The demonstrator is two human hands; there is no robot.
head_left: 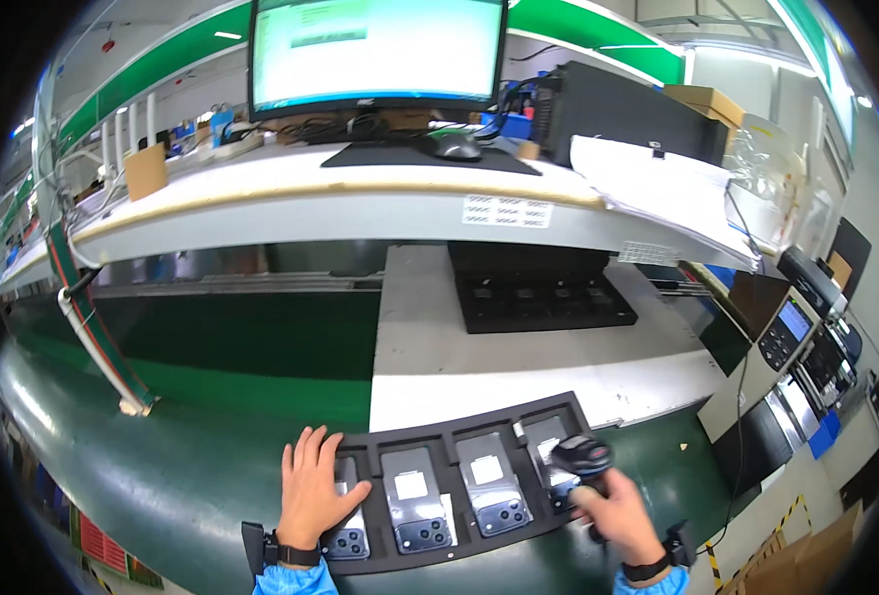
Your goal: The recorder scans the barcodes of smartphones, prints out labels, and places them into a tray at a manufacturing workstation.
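Observation:
A black foam tray [481, 420] lies slightly tilted on the green work surface, with several phones set in its slots, camera ends toward me. Spread over the tray's left end is my left hand [314, 488], partly covering the leftmost phone [348, 541]. Two middle phones [416, 508] [490, 483] show white labels on their backs. My right hand [620, 518] grips a black handheld barcode scanner [580, 454]. Its head is above the rightmost phone [543, 433], hiding part of it.
A second black tray [549, 309] sits on a grey board [420, 342] beyond. Overhead, a shelf [360, 211] carries a monitor [375, 55], a mouse [454, 147] and papers [658, 183]. At right stands a label printer [782, 337]; a cable hangs beside it.

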